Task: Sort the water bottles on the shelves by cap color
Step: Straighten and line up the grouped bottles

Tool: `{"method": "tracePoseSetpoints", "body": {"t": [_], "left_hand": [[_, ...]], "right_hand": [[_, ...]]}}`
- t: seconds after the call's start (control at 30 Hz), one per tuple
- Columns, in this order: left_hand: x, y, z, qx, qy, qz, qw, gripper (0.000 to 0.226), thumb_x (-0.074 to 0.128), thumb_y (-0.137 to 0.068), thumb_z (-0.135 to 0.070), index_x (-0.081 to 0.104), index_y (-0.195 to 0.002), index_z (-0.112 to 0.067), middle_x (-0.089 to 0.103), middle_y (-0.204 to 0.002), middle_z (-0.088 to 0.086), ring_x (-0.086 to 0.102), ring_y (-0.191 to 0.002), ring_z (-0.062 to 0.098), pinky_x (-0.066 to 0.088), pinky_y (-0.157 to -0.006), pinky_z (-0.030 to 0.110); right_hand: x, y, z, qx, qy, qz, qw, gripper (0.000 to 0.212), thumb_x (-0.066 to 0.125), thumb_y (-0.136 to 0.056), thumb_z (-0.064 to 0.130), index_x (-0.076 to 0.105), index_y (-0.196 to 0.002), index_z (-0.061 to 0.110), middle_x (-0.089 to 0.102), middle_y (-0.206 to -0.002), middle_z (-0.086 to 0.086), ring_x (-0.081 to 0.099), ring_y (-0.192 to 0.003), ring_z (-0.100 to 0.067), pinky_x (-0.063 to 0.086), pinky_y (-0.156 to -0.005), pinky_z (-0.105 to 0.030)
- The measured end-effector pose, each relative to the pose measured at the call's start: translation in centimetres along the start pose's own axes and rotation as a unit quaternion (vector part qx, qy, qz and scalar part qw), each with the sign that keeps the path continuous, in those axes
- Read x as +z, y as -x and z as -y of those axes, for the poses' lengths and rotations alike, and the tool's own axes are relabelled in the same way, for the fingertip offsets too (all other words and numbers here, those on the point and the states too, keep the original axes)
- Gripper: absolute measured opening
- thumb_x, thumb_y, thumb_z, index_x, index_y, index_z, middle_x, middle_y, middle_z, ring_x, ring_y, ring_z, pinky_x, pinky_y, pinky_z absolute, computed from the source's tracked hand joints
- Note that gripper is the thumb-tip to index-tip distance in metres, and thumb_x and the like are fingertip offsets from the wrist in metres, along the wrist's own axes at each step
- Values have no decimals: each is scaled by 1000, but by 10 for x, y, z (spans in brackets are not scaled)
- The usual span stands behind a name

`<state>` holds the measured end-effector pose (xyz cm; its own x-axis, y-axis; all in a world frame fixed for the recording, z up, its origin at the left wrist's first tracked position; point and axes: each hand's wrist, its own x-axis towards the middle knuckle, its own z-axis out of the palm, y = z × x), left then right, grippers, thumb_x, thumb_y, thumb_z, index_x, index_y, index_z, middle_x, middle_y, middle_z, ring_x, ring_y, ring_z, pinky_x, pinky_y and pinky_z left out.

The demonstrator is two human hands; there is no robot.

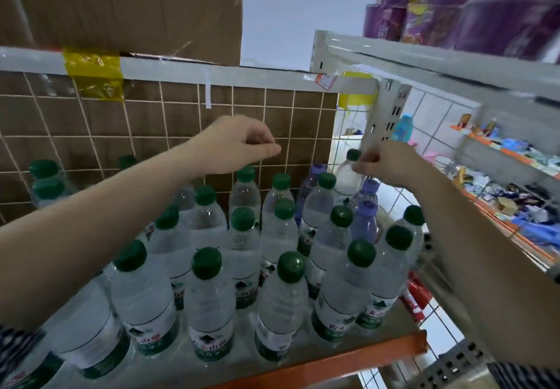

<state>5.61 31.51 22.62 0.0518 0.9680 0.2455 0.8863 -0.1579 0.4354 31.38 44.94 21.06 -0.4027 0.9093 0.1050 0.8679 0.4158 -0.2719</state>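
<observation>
box [121,3] top left, yellow tape [94,70] on the rail under it. shelf [348,361] is packed with upright green-cap bottles [209,297], rows running from the left edge to the right corner, wire grid [151,134] behind them. left hand [239,146] hovers above the back row mid-shelf: fingers loosely curled, thumb by the index tip, nothing in it, not touching any cap. right of centre at the back, three purple-cap bottles [365,219] stand among the green ones. right hand [391,164] pinches the neck of one green-cap bottle, the raised bottle [348,179], in the back right corner just under its cap. that cap sits higher than its neighbours; can't tell if the base is off the shelf. purple packs [469,3] on the upper shelf, far right.
</observation>
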Motion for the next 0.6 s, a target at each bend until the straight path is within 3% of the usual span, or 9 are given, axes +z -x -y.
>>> {"method": "tracePoseSetpoints", "body": {"t": [0.1,0.2,0.27,0.37,0.53,0.6], "left_hand": [[27,-44,-15,18,3,24,1000,31,52,-97,-41,62,-118,-21,62,-108,-7,57,-97,7,39,-75,15],[53,-81,-21,19,1,53,998,33,53,-97,-38,59,-123,-19,60,-119,-2,55,-106,11,44,-85,25],[69,-101,-22,9,7,79,997,34,53,-98,-37,57,-126,-18,60,-124,1,54,-107,13,45,-84,26],[89,-126,-19,-12,1,104,994,42,53,-98,-37,53,-131,-13,59,-128,6,55,-111,18,47,-85,29],[115,-153,-5,-96,26,132,986,57,55,-96,-43,45,-139,-6,53,-135,11,51,-120,26,44,-95,34],[121,-158,1,-123,41,150,980,61,60,-93,-43,47,-137,-3,55,-132,13,53,-117,28,45,-95,36]], "right_hand": [[8,-9,-14,43,119,99,987,47,67,-89,44,68,-107,1,66,-105,-16,61,-96,-29,49,-75,-30],[17,-15,-27,71,88,123,986,42,71,-88,36,66,-109,1,61,-79,-9,59,-71,-21,47,-59,-26],[23,-19,-34,92,67,135,984,43,70,-89,36,65,-108,-1,63,-77,-10,59,-70,-21,52,-68,-31],[33,-26,-41,103,49,147,982,45,68,-90,40,65,-108,0,70,-100,-17,62,-80,-23,54,-81,-33],[33,-34,-52,97,-3,120,988,34,74,-85,39,61,-86,8,57,-79,-6,58,-64,-18,53,-55,-25],[29,-34,-57,97,-25,105,989,33,73,-86,37,61,-79,7,56,-75,-7,61,-65,-21,57,-57,-28]]}}
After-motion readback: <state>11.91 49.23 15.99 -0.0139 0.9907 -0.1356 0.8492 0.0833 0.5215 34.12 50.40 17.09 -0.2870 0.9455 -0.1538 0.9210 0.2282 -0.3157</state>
